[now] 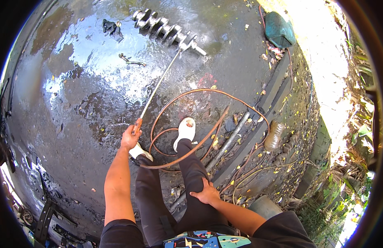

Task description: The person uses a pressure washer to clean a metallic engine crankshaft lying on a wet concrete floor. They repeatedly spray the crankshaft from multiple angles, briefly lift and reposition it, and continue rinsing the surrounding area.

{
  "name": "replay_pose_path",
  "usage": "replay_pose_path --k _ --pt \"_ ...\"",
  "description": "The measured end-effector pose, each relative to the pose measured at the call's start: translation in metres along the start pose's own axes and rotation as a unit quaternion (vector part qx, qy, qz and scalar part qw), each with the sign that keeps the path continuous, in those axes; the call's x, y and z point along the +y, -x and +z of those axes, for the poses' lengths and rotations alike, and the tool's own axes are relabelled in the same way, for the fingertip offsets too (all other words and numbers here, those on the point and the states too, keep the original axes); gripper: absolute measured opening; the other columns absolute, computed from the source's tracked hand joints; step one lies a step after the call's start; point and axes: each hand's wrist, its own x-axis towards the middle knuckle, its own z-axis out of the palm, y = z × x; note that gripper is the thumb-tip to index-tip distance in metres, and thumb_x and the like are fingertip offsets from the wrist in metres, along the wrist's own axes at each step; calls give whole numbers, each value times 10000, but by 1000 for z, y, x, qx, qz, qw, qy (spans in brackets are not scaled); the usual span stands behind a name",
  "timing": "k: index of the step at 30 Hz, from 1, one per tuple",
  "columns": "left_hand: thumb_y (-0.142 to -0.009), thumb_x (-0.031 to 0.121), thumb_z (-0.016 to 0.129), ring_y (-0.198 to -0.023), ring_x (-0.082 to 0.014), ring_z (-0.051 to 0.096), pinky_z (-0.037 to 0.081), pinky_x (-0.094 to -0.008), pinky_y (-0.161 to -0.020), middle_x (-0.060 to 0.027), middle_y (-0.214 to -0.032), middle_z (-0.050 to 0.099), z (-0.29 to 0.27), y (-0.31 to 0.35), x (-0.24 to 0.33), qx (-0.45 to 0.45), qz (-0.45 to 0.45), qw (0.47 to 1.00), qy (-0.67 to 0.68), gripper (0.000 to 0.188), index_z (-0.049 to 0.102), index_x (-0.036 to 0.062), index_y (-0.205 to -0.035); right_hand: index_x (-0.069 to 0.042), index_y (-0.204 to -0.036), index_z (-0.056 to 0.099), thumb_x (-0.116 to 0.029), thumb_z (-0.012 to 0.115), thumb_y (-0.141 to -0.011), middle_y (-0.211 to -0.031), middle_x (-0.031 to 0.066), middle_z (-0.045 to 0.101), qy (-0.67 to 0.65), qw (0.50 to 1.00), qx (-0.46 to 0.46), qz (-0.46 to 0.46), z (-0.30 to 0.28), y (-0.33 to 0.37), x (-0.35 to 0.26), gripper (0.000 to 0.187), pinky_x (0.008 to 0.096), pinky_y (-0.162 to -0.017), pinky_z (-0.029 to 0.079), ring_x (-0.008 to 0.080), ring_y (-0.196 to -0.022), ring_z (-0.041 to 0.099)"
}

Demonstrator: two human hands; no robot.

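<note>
My left hand [130, 137] is wrapped round the orange-brown grip of a long, thin metal wand [159, 84]. The wand slants away to the far right, and its tip ends at one end of a crankshaft [168, 32]. That crankshaft lies on the wet, dark ground, shiny and bare. I cannot tell whether anything comes out of the tip. On my right leg, just above the knee, my right hand [206, 192] rests with its fingers apart, holding nothing. A copper-coloured hose [187, 94] loops round my feet, and one stretch crosses in front of my right shin.
Black scraps [113, 29] and a small dark metal part [131, 60] lie left of the crankshaft. A teal jerrycan [279, 29] stands at the far right. A metal pipe [228, 140], long dark beams [245, 144] and a clear plastic bottle [274, 135] lie to my right among fallen leaves.
</note>
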Motion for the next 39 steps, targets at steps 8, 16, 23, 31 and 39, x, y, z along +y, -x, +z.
replay_pose_path --k 8,16,23,31,39 --pt "-785 279 664 -895 -322 614 464 -380 -795 -170 -935 636 1 6 7 10 12 999 30 359 587 76 -1071 -134 -1429 184 -630 654 -654 -1346 225 381 9 1000 1 -8 -3 3 -1 1032 429 -984 390 375 -1197 455" --pt "-789 285 659 -896 -344 605 464 -390 -790 -175 -943 634 -1 3 5 6 6 1000 12 351 582 83 -1064 -138 -1427 193 -630 658 -646 -1338 226 388 6 1000 4 -13 -2 0 1 1033 428 -984 390 376 -1193 459" --pt "-793 274 659 -908 -340 606 463 -394 -796 -176 -957 633 -2 0 1 -7 -1 1000 10 349 575 80 -1071 -165 -1426 190 -608 653 -677 -1345 193 383 -8 1000 3 -13 1 -1 2 986 500 -975 359 384 -1207 434" --pt "-787 292 661 -881 -318 603 455 -381 -787 -166 -942 629 -4 0 0 7 14 1000 1 354 580 71 -1052 -164 -1429 185 -607 653 -676 -1342 194 385 -7 1000 -1 -11 0 -1 2 991 502 -973 360 388 -1200 442" --pt "-789 285 658 -825 -325 599 458 -390 -741 -163 -886 625 -3 1 2 15 21 1000 -5 325 577 59 -1007 -163 -1425 191 -598 655 -677 -1334 193 392 -8 1000 1 -9 0 -2 2 982 501 -973 364 393 -1194 445"
